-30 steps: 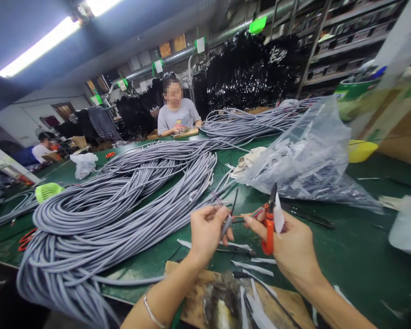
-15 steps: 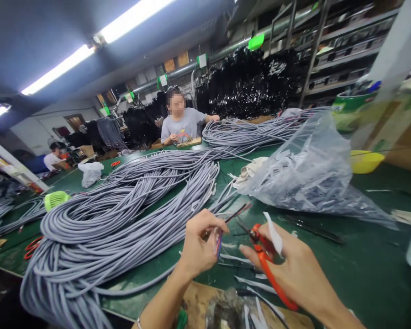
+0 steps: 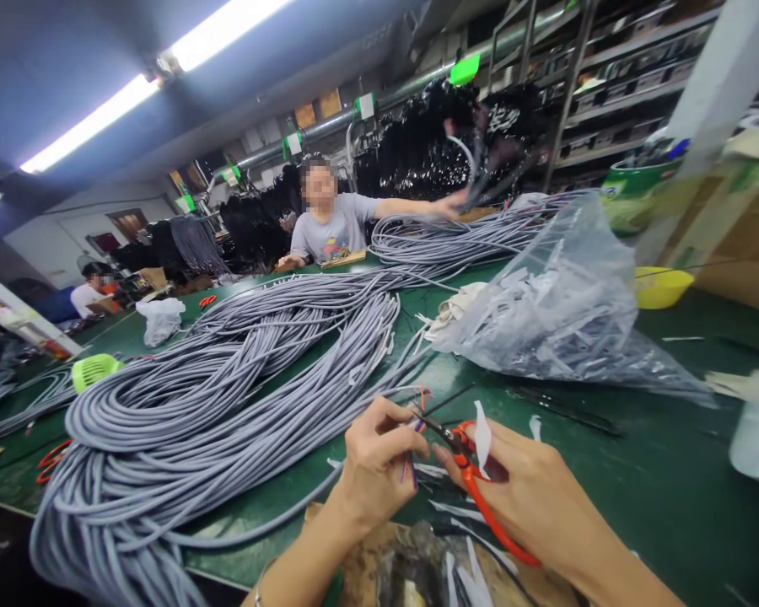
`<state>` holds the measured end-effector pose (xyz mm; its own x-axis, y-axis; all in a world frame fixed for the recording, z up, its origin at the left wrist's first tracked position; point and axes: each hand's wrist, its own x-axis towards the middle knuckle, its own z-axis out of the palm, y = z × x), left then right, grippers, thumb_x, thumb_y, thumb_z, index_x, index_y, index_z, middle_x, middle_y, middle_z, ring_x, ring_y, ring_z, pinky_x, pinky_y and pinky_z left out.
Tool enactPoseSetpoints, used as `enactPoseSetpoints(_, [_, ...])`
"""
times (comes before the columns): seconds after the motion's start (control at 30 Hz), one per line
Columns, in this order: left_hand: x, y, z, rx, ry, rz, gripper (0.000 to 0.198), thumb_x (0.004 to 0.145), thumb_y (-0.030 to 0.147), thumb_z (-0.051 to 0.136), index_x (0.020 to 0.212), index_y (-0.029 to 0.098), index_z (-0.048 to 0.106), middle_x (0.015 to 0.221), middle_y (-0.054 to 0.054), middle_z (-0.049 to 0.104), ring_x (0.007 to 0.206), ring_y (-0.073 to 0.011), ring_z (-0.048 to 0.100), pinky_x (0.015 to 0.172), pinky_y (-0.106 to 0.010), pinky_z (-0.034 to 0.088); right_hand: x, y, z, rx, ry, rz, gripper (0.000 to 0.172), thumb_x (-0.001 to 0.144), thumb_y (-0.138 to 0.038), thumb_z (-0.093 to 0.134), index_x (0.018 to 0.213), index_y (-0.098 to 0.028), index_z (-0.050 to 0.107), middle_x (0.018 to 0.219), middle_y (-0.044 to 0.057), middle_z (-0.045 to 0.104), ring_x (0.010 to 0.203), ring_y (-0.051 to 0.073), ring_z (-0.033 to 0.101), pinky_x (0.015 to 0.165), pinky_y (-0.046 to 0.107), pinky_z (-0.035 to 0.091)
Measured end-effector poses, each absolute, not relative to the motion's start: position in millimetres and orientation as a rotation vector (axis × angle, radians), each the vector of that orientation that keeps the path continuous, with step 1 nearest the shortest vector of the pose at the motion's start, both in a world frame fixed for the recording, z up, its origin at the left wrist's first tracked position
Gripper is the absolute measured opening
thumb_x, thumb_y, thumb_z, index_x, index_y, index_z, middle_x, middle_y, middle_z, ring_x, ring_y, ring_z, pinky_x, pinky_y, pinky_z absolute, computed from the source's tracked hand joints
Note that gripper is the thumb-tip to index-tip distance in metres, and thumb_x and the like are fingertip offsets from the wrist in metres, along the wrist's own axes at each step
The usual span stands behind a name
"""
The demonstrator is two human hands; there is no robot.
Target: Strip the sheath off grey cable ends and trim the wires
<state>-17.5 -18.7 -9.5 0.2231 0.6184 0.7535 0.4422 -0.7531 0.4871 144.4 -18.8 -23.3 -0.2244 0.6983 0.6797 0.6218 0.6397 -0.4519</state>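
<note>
right of the grey cable coil (image 3: 278,421): right hand (image 3: 531,472) curled round orange-handled scissors (image 3: 490,510), dark blades close by the pinched strands. left hand (image 3: 376,459), nearer the coil, fingertips closed on thin wires (image 3: 408,469), blue and red, ends splayed. beyond the coil, co-worker (image 3: 338,223), arm outstretched.

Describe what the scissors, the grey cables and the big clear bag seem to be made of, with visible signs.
Scissors: dark blades, probably steel; bright, evenly red handles, likely plastic or plastic-coated.
Grey cables: smooth, dull-sheened sheaths lying in soft loops, so probably plastic, though rubber is possible.
Clear bag: thin, creased plastic film, judging by its shiny highlights and the scraps showing through.
</note>
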Motion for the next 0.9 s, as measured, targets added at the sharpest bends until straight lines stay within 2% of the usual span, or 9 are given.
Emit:
enactPoseSetpoints(0.13, [-17.4, -18.6, -6.5, 2.203, 0.986, 1.517, 0.020, 0.067, 0.001, 0.047, 0.065, 0.017, 0.058, 0.072, -0.002, 0.055, 0.064, -0.0110, 0.055, 0.058, -0.020, 0.045, 144.3, -18.5, -26.8, -1.018, -1.920, -0.012, 0.036, 0.086, -0.031, 0.041, 0.058, -0.019, 0.059, 0.053, 0.002, 0.059, 0.039, 0.010, 0.049, 0.041, 0.020, 0.036])
enactPoseSetpoints(0.2, [-16.3, -16.1, -3.8, 2.017, 1.051, 1.466, 0.018, 0.069, 0.004, 0.050, 0.079, 0.018, 0.057, 0.069, 0.000, 0.056, 0.062, -0.0110, 0.056, 0.058, -0.020, 0.046, 143.5, -17.6, -28.5, -1.021, -1.899, -0.052, 0.040, 0.087, -0.033, 0.040, 0.054, -0.019, 0.057, 0.048, 0.001, 0.057, 0.037, 0.009, 0.048, 0.040, 0.020, 0.034])
enactPoseSetpoints(0.27, [-15.7, -9.3, -2.7, 1.811, 1.140, 1.357, 0.028, 0.070, 0.010, 0.055, 0.098, 0.017, 0.054, 0.068, 0.001, 0.057, 0.057, -0.0102, 0.055, 0.054, -0.018, 0.045, 144.2, -15.2, -29.2, -1.076, -1.869, -0.070, 0.045, 0.087, -0.038, 0.038, 0.049, -0.019, 0.053, 0.041, 0.000, 0.052, 0.034, 0.009, 0.045, 0.039, 0.020, 0.032])
enactPoseSetpoints(0.33, [-16.8, 2.0, -4.6, 1.697, 1.241, 1.201, 0.033, 0.072, 0.018, 0.057, 0.105, 0.016, 0.054, 0.063, 0.003, 0.056, 0.048, -0.0086, 0.052, 0.048, -0.017, 0.042, 147.7, -10.6, -28.6, -1.237, -1.861, -0.058, 0.050, 0.086, -0.045, 0.038, 0.045, -0.020, 0.050, 0.038, 0.000, 0.049, 0.033, 0.010, 0.044, 0.039, 0.022, 0.031])
enactPoseSetpoints(0.43, [-22.9, 18.8, -9.8, 1.690, 1.380, 1.018, 0.019, 0.075, 0.026, 0.054, 0.083, 0.012, 0.065, 0.050, 0.005, 0.051, 0.037, -0.0068, 0.044, 0.040, -0.017, 0.034, 158.6, -0.9, -27.7, -1.654, -1.928, 0.002, 0.045, 0.081, -0.049, 0.045, 0.047, -0.021, 0.055, 0.043, 0.004, 0.056, 0.038, 0.015, 0.050, 0.039, 0.024, 0.029])
enactPoseSetpoints(0.57, [-38.8, 8.4, -1.7, 1.680, 1.447, 1.005, 0.029, 0.079, 0.034, 0.050, 0.072, 0.012, 0.068, 0.040, 0.007, 0.042, 0.034, -0.0070, 0.042, 0.040, -0.017, 0.032, 174.7, 9.3, -30.5, -1.903, -2.079, 0.075, 0.023, 0.074, -0.031, 0.055, 0.055, -0.020, 0.062, 0.049, 0.006, 0.060, 0.042, 0.018, 0.056, 0.038, 0.023, 0.025])
enactPoseSetpoints(0.67, [-59.1, -32.2, 15.5, 1.632, 1.534, 0.961, 0.037, 0.081, 0.042, 0.047, 0.074, 0.012, 0.067, 0.042, 0.006, 0.043, 0.030, -0.0072, 0.041, 0.036, -0.018, 0.029, 178.2, 11.1, -32.5, -1.821, -2.137, 0.101, 0.018, 0.070, -0.021, 0.056, 0.055, -0.019, 0.064, 0.054, 0.007, 0.064, 0.046, 0.019, 0.058, 0.040, 0.024, 0.029])
enactPoseSetpoints(0.8, [-104.8, -100.8, 18.5, 1.527, 1.494, 0.636, 0.046, 0.083, 0.052, 0.045, 0.072, 0.013, 0.064, 0.036, 0.005, 0.044, 0.030, -0.0070, 0.039, 0.038, -0.018, 0.030, 162.9, 5.3, -34.0, -1.471, -2.324, 0.224, 0.016, 0.073, -0.019, 0.055, 0.069, -0.024, 0.070, 0.072, 0.002, 0.070, 0.065, 0.015, 0.064, 0.058, 0.023, 0.043])
enactPoseSetpoints(0.9, [-144.0, -146.1, -6.1, 1.314, 1.441, 0.457, 0.055, 0.073, 0.065, 0.049, 0.070, 0.013, 0.066, 0.039, 0.003, 0.045, 0.033, -0.0083, 0.042, 0.036, -0.018, 0.027, 145.7, -2.4, -40.9, -1.287, -2.435, 0.272, 0.012, 0.071, -0.017, 0.059, 0.065, -0.024, 0.068, 0.067, -0.001, 0.068, 0.064, 0.015, 0.063, 0.060, 0.022, 0.044])
